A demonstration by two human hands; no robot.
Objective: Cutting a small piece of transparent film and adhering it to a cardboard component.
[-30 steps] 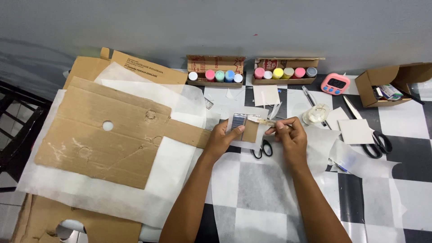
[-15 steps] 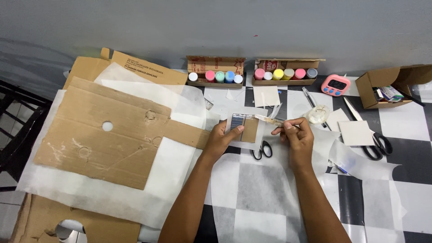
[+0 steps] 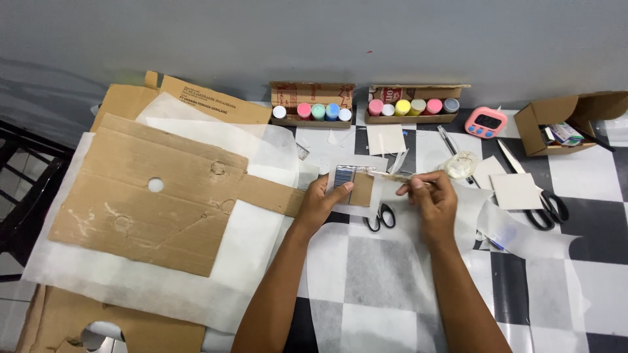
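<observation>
While hands (image 3: pixel 379 196) work, checkered tabletop (image 3: pixel 589 235), grey wall (image 3: pixel 314 39), possibly painted.

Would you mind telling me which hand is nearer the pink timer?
Right. The right hand sits below and left of the pink timer; the left hand is farther left, holding a small card.

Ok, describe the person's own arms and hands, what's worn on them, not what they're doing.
Both forearms are bare up to the bottom edge of the picture: no sleeves, gloves or watch show. The left hand and right hand carry no visible rings or bracelets. Fingers are uncovered; nails are too small to judge.
</observation>
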